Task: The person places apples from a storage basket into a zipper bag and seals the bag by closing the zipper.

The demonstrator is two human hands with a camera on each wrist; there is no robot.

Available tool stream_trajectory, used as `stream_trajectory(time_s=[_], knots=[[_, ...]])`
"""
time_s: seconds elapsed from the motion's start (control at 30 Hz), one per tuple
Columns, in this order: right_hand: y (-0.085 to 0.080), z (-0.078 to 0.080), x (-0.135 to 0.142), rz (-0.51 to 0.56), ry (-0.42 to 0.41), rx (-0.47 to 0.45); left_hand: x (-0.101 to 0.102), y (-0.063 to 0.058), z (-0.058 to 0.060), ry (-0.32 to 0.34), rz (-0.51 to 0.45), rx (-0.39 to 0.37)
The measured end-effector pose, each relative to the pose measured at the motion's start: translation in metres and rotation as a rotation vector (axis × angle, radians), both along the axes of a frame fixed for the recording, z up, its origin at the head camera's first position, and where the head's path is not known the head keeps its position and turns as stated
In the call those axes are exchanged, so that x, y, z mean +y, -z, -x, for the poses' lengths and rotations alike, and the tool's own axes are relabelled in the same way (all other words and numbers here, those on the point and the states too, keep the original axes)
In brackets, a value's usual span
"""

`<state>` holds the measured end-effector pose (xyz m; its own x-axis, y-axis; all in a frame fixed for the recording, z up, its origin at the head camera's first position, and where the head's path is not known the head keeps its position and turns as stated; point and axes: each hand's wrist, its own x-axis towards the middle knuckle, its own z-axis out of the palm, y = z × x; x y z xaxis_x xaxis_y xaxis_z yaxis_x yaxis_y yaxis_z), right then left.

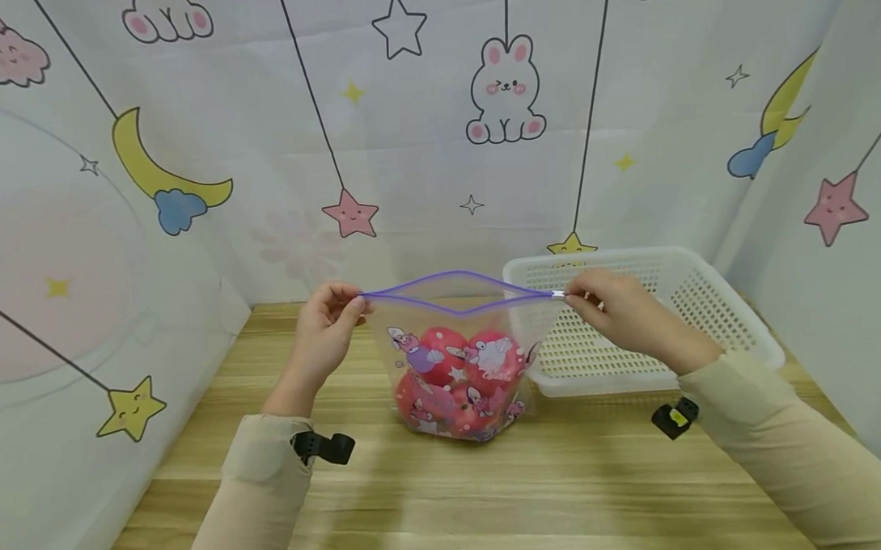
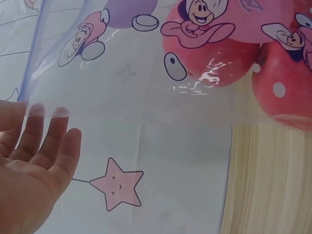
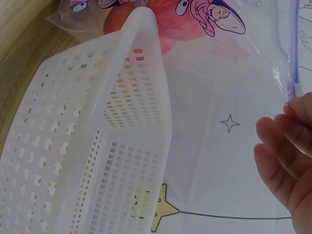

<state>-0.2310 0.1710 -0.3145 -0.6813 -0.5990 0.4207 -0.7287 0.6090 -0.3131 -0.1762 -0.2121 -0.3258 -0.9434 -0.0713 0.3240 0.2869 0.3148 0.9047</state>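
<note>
A clear zip bag point(image 1: 459, 388) printed with pink cartoon figures stands upright on the wooden table. Several round red fruits point(image 2: 219, 68) fill its lower part. Its purple zip strip gapes apart in the middle. At the left top corner, my left hand point(image 1: 326, 331) pinches the bag's edge between thumb and index finger. In the left wrist view, other fingers of that hand show partly behind the clear film. My right hand point(image 1: 624, 309) pinches the opposite top corner, right at the white zip slider point(image 1: 558, 295).
A white perforated plastic basket point(image 1: 733, 313) stands behind and right of the bag, which overlaps its left side in the head view. Printed white cloth point(image 1: 421, 146) hangs behind and at both sides. The wooden table point(image 1: 492, 500) spreads out in front.
</note>
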Motion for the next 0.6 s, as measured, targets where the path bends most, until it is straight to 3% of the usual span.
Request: stream_trajectory(time_s=[0.27,0.6], knots=[[0.001,0.000,-0.003,0.004,-0.023,0.079,0.001,-0.004,0.000,0.019,0.034,-0.015],[0.005,0.001,-0.004,0.017,-0.067,0.200,0.007,-0.010,0.005,0.037,0.113,-0.088]])
